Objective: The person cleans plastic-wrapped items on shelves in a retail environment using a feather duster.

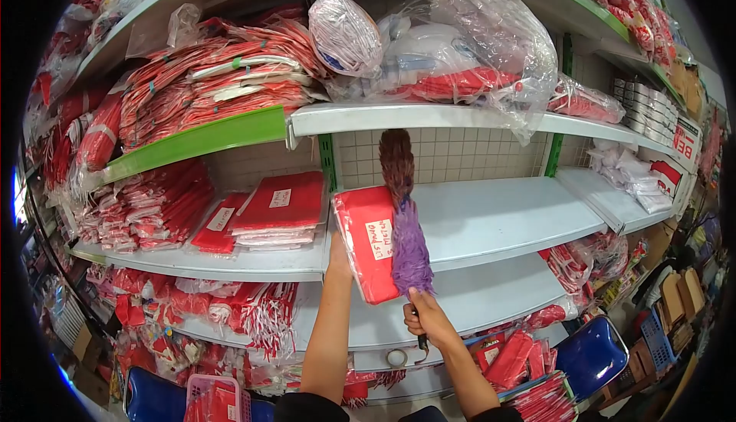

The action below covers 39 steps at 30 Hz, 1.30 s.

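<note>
My left hand (pixel 340 256) grips a flat red packet (pixel 362 257) by its left side, holding it up in front of the middle shelf. The packet carries a white handwritten label and has a plastic cover; most of my left fingers are hidden behind it. My right hand (pixel 429 319) is closed around the dark handle of a feather duster (pixel 412 246), purple low down and brown toward its tip. The duster stands nearly upright, its feathers overlapping the packet's right edge. Left of the packet, a stack of similar labelled red packets (pixel 280 203) lies on the shelf.
The pale blue middle shelf (pixel 491 207) stretches to the right. Above, an upper shelf (pixel 460 119) bears bundles and a large clear plastic bag (pixel 491 39). Below are blue chairs (pixel 592 354) and a pink basket (pixel 201 387). White packets (pixel 632 177) lie at right.
</note>
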Tool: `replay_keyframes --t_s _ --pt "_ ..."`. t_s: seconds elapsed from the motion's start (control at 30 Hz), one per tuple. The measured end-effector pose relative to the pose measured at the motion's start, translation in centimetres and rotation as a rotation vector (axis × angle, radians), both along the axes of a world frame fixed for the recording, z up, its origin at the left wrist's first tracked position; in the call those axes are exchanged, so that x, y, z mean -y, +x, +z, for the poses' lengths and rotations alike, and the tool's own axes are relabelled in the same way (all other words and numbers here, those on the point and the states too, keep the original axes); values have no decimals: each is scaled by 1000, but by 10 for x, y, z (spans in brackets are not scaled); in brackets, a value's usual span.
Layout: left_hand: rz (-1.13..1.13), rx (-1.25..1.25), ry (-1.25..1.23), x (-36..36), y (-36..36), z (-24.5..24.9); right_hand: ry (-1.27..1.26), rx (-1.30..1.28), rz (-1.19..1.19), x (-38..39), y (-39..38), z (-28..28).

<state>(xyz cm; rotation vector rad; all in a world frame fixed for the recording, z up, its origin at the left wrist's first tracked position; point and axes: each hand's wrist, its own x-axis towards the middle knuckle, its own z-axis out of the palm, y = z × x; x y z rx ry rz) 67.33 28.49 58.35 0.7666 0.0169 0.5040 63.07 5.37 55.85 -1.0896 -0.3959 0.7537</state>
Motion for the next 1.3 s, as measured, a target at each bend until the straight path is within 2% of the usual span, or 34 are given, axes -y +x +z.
replay_keyframes --t_s 0.03,0.07,0.1,0.13,0.2,0.23,0.27,0.37,0.43,0.5,0.57,0.63,0.67,0.77,0.8,0.9,1.0,1.03,1.1,1.17,1.2,1.23,1.3 --pt "0 0 2 2 0 1 -62 81 125 2 2 -4" --pt "-62 63 82 -22 12 -25 -125 163 249 8 3 -10" --pt "-25 52 46 -26 15 -27 -188 244 373 14 2 -17" --pt "5 38 11 -26 18 -29 -211 201 402 26 -10 -23" --pt "73 11 -56 -27 22 -32 -168 61 285 42 -11 -39" --pt "83 -25 15 -21 17 -26 -146 -8 229 47 -14 -47" --pt "93 -61 86 -15 13 -20 -131 34 126 51 -23 -51" --pt "115 -99 187 -9 9 -16 -94 7 110 54 -50 -77" --pt "60 -5 81 -18 16 -26 -153 46 250 67 -53 -80" --pt "-119 161 -136 -24 16 -33 -261 79 303 79 -49 -87" --pt "-142 184 -187 -27 17 -32 -210 78 119 79 -50 -89" --pt "102 42 44 -7 7 -15 -144 88 -59 74 -51 -97" --pt "90 42 57 -18 21 -28 -121 112 -91 71 -54 -98" --pt "-13 104 -19 -24 17 -31 -307 305 50 63 -55 -113" --pt "-132 248 -286 -21 15 -38 -337 489 53 62 -52 -117" --pt "-227 296 -139 -30 29 -36 -388 706 -270 45 -38 -122" --pt "-39 63 -92 -12 14 -17 -266 405 -351 24 -31 -80" --pt "-107 105 -83 -15 16 -21 -230 314 -355 21 -28 -73" --pt "-246 192 -60 -26 21 -30 -279 443 -142 20 -18 -65" --pt "-155 80 -327 -19 4 -25 -326 506 151 26 -16 -33" --pt "-23 39 -329 -18 13 -25 -291 397 169 29 -18 -14" --pt "109 -10 -324 -12 17 -18 -278 336 90 27 -12 -9" --pt "-26 2 -36 -2 1 -2 -254 213 -64 22 -2 -7"
